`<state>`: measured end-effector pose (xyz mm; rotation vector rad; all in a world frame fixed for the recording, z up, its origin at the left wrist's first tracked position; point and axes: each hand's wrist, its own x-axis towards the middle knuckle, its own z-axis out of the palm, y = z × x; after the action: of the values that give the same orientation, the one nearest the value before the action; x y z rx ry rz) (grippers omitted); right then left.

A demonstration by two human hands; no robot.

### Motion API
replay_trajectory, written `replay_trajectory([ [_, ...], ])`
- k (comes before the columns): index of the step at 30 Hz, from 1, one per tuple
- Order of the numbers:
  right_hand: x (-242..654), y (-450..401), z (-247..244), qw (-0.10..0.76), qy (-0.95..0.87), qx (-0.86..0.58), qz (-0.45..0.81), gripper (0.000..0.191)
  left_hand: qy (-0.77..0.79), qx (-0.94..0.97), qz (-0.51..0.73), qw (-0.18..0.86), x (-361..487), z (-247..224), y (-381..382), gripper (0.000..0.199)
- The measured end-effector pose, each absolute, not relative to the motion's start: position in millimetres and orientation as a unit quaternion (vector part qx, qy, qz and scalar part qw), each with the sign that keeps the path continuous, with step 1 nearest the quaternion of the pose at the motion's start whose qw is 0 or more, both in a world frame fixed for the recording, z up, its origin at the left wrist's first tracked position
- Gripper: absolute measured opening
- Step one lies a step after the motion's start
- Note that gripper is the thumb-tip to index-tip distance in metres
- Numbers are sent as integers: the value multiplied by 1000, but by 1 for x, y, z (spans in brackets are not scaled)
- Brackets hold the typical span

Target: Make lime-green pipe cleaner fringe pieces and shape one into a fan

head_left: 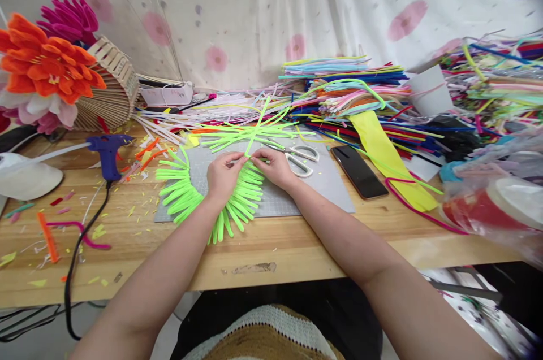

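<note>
A curved fringe of bright green pipe cleaners (pixel 183 195) lies over the grey cutting mat (pixel 326 190) and the table's wood. My left hand (pixel 224 174) pinches a green stem near the fringe's upper right end, thumb and forefinger together. Just to its right, my right hand (pixel 275 167) is closed on the same piece, its fingertips almost touching the left ones. One green stem rises upright from between them. Loose green pipe cleaners (pixel 224 135) lie behind the hands. White-handled scissors (pixel 302 161) rest right of my right hand.
A blue glue gun (pixel 108 154) with a black cord stands at left, near scraps and fuzzy flowers (pixel 53 63). A black phone (pixel 358 172) and a yellow strip (pixel 388 159) lie right. Bundles of coloured pipe cleaners (pixel 352 94) fill the back. A plastic-wrapped red roll (pixel 481 207) sits far right.
</note>
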<state>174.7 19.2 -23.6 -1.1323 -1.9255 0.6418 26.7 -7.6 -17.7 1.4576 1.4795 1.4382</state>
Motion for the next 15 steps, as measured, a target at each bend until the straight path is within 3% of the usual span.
replay_trajectory([
  [10, 172, 15, -22, 382, -775, -469, 182, 16, 618, 516, 528, 272, 27, -19, -8, 24],
  [15, 172, 16, -21, 382, -776, -461, 200, 16, 566, 501, 555, 348, 29, -20, -5, 24],
])
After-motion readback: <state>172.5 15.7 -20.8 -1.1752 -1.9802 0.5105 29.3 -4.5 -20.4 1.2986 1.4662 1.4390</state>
